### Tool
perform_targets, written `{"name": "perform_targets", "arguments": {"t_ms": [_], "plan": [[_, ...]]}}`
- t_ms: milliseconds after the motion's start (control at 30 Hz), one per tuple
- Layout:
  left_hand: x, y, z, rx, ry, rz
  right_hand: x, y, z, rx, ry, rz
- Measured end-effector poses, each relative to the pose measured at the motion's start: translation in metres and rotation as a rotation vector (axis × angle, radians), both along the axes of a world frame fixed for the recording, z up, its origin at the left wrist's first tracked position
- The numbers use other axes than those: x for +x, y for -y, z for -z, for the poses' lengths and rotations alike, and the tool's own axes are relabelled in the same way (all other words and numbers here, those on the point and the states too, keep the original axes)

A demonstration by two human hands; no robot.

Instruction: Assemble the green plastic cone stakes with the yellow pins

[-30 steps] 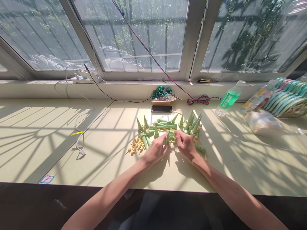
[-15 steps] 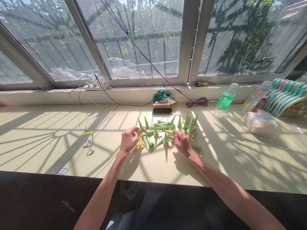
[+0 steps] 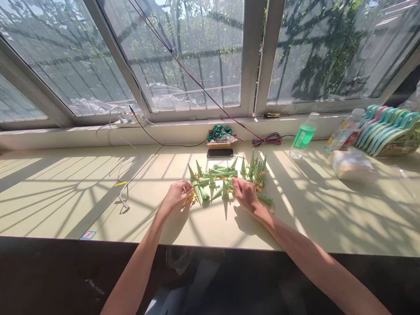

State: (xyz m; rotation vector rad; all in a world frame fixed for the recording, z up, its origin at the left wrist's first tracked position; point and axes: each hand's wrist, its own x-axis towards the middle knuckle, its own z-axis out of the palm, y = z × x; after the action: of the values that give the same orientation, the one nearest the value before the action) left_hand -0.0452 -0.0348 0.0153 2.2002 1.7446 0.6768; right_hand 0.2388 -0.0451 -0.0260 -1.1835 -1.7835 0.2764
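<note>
My left hand [image 3: 177,195] reaches down over a small heap of yellow pieces [image 3: 190,200] at the left of the group. Its fingers are bent together at the heap; what lies between them is too small to make out. My right hand [image 3: 246,194] is closed in a pinch beside an upright green cone [image 3: 225,190], and whatever it grips is hidden. Around both hands are several pale green cones, some upright, like the tall one [image 3: 252,161], others lying down, like the one between my hands [image 3: 204,192]. Yellow bits show among the cones on the right.
Behind the cones lie a black phone [image 3: 219,153] and a small cardboard box [image 3: 222,144] with green material. A coiled red-black cable [image 3: 268,139], a bottle of green liquid [image 3: 303,136], a plastic-wrapped packet [image 3: 351,164] and pastel hangers [image 3: 383,131] stand right. A white cable [image 3: 124,197] lies left.
My left hand has dropped from beside the upright cones onto the yellow pieces, its fingers turning downward. My right hand stays closed near the same cone. The whole view has shifted slightly.
</note>
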Motion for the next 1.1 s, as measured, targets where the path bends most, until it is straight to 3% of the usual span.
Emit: {"name": "perform_targets", "arguments": {"t_ms": [467, 800, 1100], "plan": [[-0.001, 0.013, -0.003, 0.013, -0.058, 0.119, -0.001, -0.002, 0.005, 0.013, -0.073, -0.065], [0.000, 0.010, 0.009, 0.028, -0.069, 0.218, -0.002, -0.002, 0.005, -0.020, -0.087, -0.091], [0.009, 0.009, 0.000, -0.045, -0.215, 0.247, -0.002, -0.002, 0.006, -0.042, -0.111, -0.091]]}}
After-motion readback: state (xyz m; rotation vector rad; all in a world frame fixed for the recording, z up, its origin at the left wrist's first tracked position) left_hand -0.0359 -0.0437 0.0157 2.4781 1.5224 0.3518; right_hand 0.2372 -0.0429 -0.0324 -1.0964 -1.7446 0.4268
